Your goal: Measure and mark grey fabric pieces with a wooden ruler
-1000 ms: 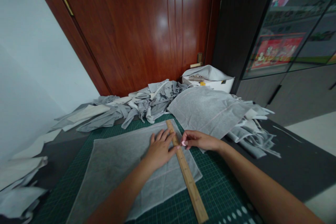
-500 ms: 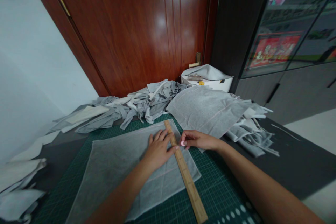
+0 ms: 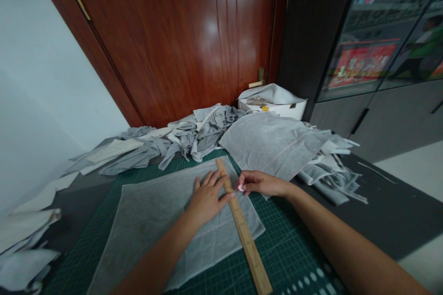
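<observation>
Left hand (image 3: 206, 199) spread on cloth and ruler, right hand (image 3: 259, 183) pinching something pink

From where I stand, the left hand lies palm down with its fingers fanned out, partly on the grey cloth (image 3: 148, 221) and partly on the wooden ruler (image 3: 247, 236); its thumb reaches onto the wood. The right hand is closed to a narrow pinch around a small pink piece (image 3: 241, 188), just beside the ruler's right edge and over the cloth. I can't make out whether the piece touches the fabric.

The cloth is spread over a green cutting mat (image 3: 289, 236) on a dark table (image 3: 391, 214). The ruler slants across it near its right side, the near end running past the cloth's edge onto the mat.

Beyond the mat sits a heap of grey and cream scraps (image 3: 207, 132), and to the right a stack of grey fabric (image 3: 270, 143) lies in front of a white box (image 3: 292, 110). A reddish-brown wooden door (image 3: 162, 41) stands behind it all, with a glass-fronted cabinet (image 3: 346, 110) to its right.
</observation>
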`<action>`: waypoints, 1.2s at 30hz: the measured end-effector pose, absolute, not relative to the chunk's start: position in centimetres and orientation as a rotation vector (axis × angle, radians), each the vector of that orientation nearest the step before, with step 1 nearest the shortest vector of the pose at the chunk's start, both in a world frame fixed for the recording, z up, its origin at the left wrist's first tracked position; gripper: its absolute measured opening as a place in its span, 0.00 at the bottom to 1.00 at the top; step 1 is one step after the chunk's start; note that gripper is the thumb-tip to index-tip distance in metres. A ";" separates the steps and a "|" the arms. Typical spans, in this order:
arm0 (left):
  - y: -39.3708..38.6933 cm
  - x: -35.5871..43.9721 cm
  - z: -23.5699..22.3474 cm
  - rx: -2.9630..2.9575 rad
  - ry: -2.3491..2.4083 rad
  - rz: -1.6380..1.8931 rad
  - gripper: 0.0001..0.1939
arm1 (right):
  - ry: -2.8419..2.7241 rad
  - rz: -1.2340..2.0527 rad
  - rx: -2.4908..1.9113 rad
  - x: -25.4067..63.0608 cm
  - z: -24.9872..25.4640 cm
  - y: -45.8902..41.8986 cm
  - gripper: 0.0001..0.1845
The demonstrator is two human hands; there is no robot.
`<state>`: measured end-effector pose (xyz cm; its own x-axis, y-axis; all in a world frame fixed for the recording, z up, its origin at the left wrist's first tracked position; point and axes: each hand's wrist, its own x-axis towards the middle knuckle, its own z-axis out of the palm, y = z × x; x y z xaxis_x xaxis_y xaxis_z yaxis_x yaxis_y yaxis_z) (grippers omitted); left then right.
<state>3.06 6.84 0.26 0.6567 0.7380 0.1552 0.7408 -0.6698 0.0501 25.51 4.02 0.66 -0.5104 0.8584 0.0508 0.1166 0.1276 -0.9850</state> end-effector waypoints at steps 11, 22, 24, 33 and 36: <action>6.8 3.3 0.3 -2.849 -1.285 -0.247 0.27 | -1.762 1.430 -0.949 25.5 0.5 4.1 0.18; 6.6 3.7 0.5 -2.818 -1.327 -0.224 0.29 | -1.761 1.430 -0.955 25.6 0.4 4.2 0.19; 6.6 3.8 0.5 -2.821 -1.326 -0.223 0.29 | -1.759 1.436 -0.958 25.6 0.5 4.1 0.19; 6.6 3.7 0.5 -2.837 -1.323 -0.233 0.29 | -1.731 1.441 -0.961 25.3 0.5 4.1 0.20; 6.6 3.7 0.5 -2.840 -1.322 -0.238 0.29 | -1.734 1.439 -0.945 25.4 0.3 4.1 0.19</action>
<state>3.70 6.62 0.53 0.6345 0.7607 0.1368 0.7607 -0.6459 0.0638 25.38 4.14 0.35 -0.5020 0.8632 0.0537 0.1065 0.1233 -0.9866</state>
